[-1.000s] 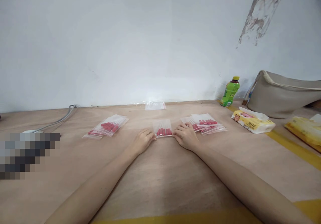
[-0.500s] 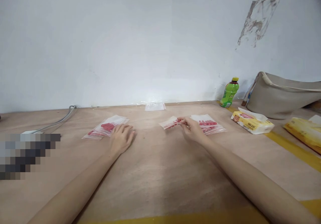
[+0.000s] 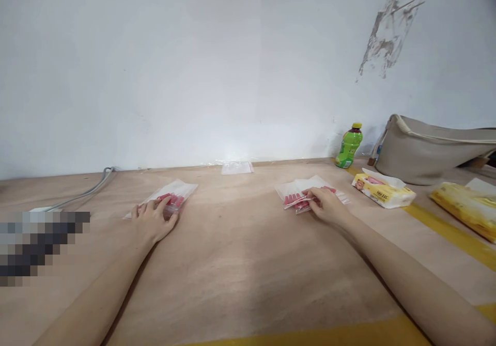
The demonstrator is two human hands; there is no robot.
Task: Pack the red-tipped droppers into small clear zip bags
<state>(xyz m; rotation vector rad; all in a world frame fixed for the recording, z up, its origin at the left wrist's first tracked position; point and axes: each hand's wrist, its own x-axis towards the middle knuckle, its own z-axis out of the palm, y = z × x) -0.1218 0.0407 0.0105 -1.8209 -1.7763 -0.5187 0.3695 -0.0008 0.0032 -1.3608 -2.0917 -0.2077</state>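
A small pile of clear zip bags (image 3: 179, 191) with red tube-like pieces inside lies at the left. My left hand (image 3: 153, 219) rests over the near side of that pile, fingers spread and touching the bags. On the right, my right hand (image 3: 325, 204) pinches the edge of a zip bag (image 3: 293, 200) holding a row of red pieces. This bag is over a second pile of similar bags (image 3: 318, 182), which my right fingers partly cover. Whether the held bag rests on the pile I cannot tell.
A flat clear bag (image 3: 237, 168) lies against the wall. At the right are a green bottle (image 3: 349, 147), a yellow tissue pack (image 3: 383, 190), another yellow pack (image 3: 463, 204) and a grey bag (image 3: 430, 152). A grey cable (image 3: 89, 195) runs along the left, near a blurred-out object.
My right hand has carried the pinched bag rightward from mid-table to over the right pile. My left hand has moved left, further onto the left pile. The view has shifted slightly.
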